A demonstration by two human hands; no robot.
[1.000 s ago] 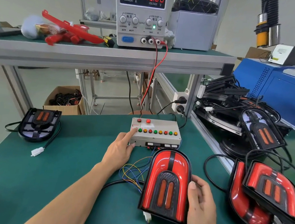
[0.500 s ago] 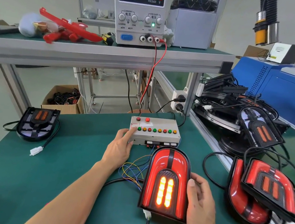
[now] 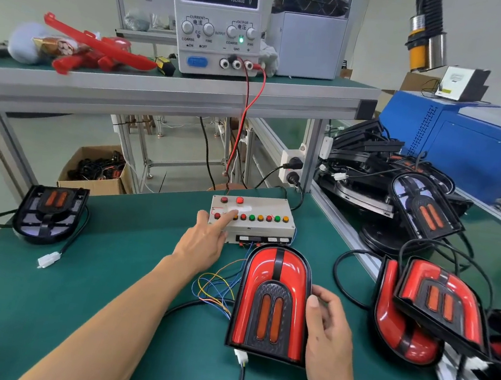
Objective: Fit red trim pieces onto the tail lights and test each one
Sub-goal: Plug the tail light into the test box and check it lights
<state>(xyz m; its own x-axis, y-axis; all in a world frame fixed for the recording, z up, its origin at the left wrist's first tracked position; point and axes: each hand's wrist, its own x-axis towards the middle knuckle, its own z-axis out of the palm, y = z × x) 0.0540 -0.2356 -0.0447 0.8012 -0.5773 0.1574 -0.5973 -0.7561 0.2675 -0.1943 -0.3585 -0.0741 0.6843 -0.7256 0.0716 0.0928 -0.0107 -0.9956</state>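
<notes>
Green matting covers the worktop. Near its front edge lies a tail light with red trim, unlit; the right hand holds its right side, fingers loosely curled. The left hand points one finger onto a button of the switch box at the back edge, coloured wires between. An untrimmed light sits by the left edge; trimmed ones pile at the right. A cardboard box on the floor holds black cables. The shelf's power supply reads 0.018 CURRENT, 12.00 VOLTAGE.
</notes>
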